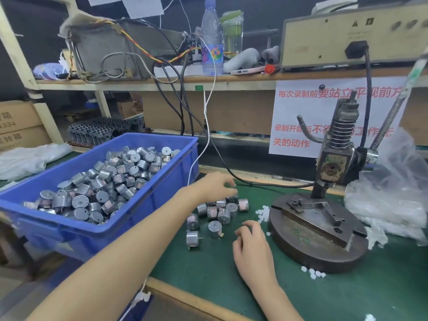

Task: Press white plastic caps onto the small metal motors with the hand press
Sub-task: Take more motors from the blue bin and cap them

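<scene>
Loose motors point(216, 215) lie between crate point(148, 205) and hand press point(322, 214).

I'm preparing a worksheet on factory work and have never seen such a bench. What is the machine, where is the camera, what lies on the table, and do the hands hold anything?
The camera sits on the worker's head, looking down at two bare hands. The dark machine on the right is a hand press with a spring and round base. A blue bin holds small metal motors; loose motors lie on the green mat beside tiny white caps. The left hand reaches over the loose motors, the right hand is close to the caps; whether either holds something is unclear.
</scene>
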Tool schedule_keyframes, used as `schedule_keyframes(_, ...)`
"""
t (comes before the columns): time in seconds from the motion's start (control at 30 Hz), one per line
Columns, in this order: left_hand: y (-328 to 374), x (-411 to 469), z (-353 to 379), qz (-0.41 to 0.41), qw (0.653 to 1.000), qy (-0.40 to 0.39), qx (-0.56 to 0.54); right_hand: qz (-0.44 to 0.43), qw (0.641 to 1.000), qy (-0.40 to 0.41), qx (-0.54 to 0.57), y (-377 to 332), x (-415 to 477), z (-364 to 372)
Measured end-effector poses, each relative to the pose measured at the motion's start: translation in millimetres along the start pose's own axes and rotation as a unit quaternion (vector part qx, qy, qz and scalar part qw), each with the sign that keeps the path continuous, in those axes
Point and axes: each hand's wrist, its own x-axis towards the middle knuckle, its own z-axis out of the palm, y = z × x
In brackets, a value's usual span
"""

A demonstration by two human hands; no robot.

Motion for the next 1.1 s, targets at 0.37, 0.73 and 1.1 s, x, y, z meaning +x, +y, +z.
schedule_keyframes(0.37, -36.1, -90.3, 91.4, -0.196, 0.977, 0.087, -0.004, -0.03, 1.0, 0.002, -0.005, -6.4, -10.9, -8.6)
schedule_keyframes(0.73, 0.8, -95.8, 116.6, -0.067, 0.928, 0.173, -0.324, 0.018, 0.994, -0.029, 0.102, 14.3, -36.6, -33.9)
schedule_keyframes(1.1, 56.8, -80.4, 145.4, -0.058, 0.753, 0.117, -0.645, 0.208, 0.901, 0.024, 0.38, 32.1, -40.8, -47.4)
